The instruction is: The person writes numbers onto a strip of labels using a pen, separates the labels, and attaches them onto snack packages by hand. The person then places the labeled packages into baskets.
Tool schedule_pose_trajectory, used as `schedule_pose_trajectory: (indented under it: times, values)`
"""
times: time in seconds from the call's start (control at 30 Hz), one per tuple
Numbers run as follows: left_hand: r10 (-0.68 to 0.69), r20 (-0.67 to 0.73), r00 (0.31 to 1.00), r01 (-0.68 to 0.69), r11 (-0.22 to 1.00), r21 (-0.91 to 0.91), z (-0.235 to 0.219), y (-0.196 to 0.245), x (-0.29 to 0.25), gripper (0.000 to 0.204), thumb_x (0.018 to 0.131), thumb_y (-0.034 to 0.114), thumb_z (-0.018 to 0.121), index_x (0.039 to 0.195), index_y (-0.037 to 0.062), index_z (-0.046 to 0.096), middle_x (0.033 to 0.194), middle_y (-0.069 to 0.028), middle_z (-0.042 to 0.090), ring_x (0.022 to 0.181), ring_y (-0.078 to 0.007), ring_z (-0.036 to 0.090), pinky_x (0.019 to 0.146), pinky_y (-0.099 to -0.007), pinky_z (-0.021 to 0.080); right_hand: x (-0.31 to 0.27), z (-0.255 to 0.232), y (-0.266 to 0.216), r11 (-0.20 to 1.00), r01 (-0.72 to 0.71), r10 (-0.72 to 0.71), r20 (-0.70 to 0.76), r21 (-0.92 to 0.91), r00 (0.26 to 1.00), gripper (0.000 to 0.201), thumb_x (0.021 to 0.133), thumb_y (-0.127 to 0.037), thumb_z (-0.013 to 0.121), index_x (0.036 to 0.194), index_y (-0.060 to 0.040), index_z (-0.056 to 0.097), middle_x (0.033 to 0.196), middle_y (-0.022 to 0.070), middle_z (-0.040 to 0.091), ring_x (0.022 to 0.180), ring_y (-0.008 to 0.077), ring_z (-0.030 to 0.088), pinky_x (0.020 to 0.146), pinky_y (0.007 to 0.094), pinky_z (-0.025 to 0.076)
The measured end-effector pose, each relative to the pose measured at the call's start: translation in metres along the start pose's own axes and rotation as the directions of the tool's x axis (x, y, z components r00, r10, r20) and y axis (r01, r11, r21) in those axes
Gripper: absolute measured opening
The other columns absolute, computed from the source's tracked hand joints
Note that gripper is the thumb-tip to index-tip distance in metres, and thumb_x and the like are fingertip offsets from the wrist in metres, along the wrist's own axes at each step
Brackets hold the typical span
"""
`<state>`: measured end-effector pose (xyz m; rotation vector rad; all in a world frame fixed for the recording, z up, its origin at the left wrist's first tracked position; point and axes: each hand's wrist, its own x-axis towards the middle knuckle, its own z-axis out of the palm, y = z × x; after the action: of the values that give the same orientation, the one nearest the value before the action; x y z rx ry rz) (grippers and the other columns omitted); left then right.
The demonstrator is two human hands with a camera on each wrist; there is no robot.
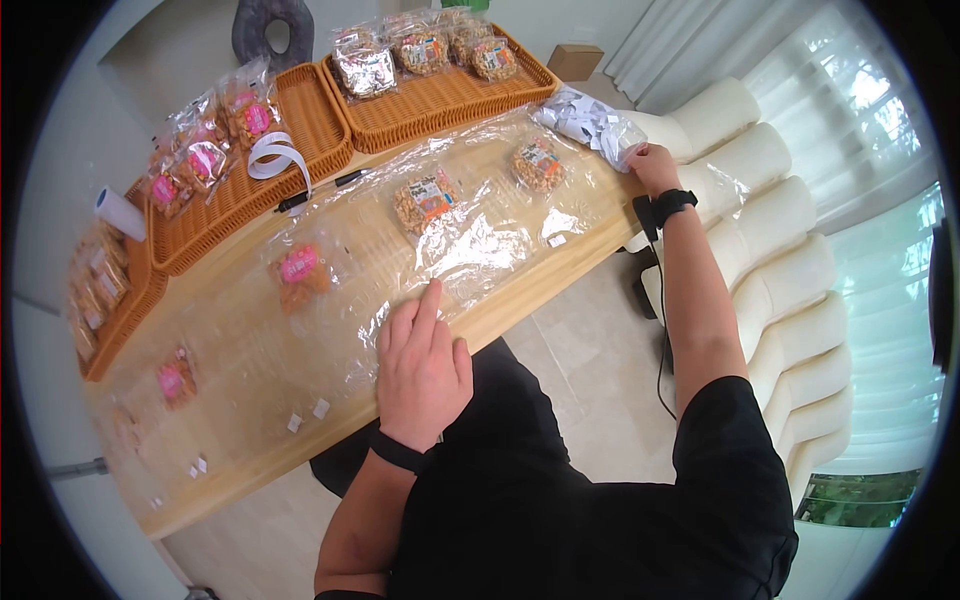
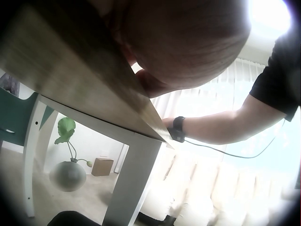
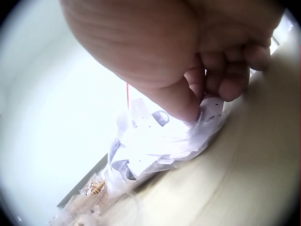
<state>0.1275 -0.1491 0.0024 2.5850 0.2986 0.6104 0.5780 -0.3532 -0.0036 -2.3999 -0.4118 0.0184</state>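
Observation:
At the right end of the table, my right hand (image 1: 655, 168) pinches a clear plastic bag stuffed with white paper scraps (image 1: 592, 125). The right wrist view shows thumb and fingers closed on the edge of that scrap bag (image 3: 155, 146). My left hand (image 1: 422, 365) lies near the front edge with fingers extended over clear plastic film (image 1: 350, 330); its palm fills the top of the left wrist view. Ahead of it, spread along the table, are bagged snacks: a pink-labelled pack (image 1: 303, 268), another pink-labelled pack (image 1: 174, 380), a nutty pack (image 1: 425, 203) and a second nutty pack (image 1: 538, 165).
Along the back stand wicker trays (image 1: 440, 112) with several snack packs. A curled white paper strip (image 1: 280, 158) hangs over the middle tray's edge, near a black marker (image 1: 292, 202). Small white squares (image 1: 321, 408) dot the front. A cream sofa (image 1: 770, 210) flanks the right side.

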Motion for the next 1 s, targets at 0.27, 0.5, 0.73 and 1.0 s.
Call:
schedule_pose_trajectory:
  times: [0.27,0.5,0.73,1.0]
  values:
    - [0.007,-0.005,1.000,-0.007,1.000,0.011,0.000,0.001,0.000,0.018,0.082,0.008,0.064,0.090,-0.0080,0.062,0.142,-0.0186,0.052,0.120,-0.0360,0.050,0.105,-0.0468,0.040,-0.010,0.003,-0.011,0.987,-0.011,0.022,-0.065,0.161,0.998,0.009,0.078,-0.007,0.073,0.082,-0.0002,0.069,0.075,0.0059,0.068,0.069,0.0133,0.062,0.065,0.0283,0.050]
    - [0.015,-0.010,1.000,-0.014,0.999,0.033,0.000,0.002,0.000,0.018,0.081,0.008,0.065,0.091,-0.0075,0.063,0.141,-0.0187,0.053,0.120,-0.0358,0.051,0.104,-0.0466,0.040,0.001,0.000,0.014,0.974,0.032,-0.034,0.003,0.225,0.999,0.013,0.083,-0.008,0.072,0.092,-0.0006,0.067,0.082,0.0021,0.067,0.074,0.0099,0.061,0.068,0.0251,0.049]
    - [0.026,-0.023,0.999,-0.025,0.998,0.052,0.000,0.003,-0.001,0.017,0.081,0.008,0.065,0.089,-0.0078,0.063,0.142,-0.0184,0.053,0.119,-0.0348,0.051,0.103,-0.0459,0.041,-0.011,-0.001,0.013,0.909,-0.021,0.030,-0.016,0.417,0.999,0.012,0.083,-0.003,0.070,0.094,0.0007,0.067,0.088,0.0054,0.070,0.080,0.0117,0.066,0.075,0.0251,0.053]
    - [0.057,-0.128,0.990,-0.057,0.998,0.007,0.016,-0.007,-0.010,0.015,0.083,0.006,0.060,0.089,-0.0083,0.064,0.138,-0.0183,0.054,0.115,-0.0340,0.055,0.100,-0.0438,0.045,-0.022,-0.019,0.040,0.897,0.126,-0.045,-0.195,0.424,0.980,0.027,0.082,-0.001,0.061,0.108,-0.0033,0.067,0.108,0.0075,0.072,0.096,0.0166,0.066,0.084,0.0305,0.051]
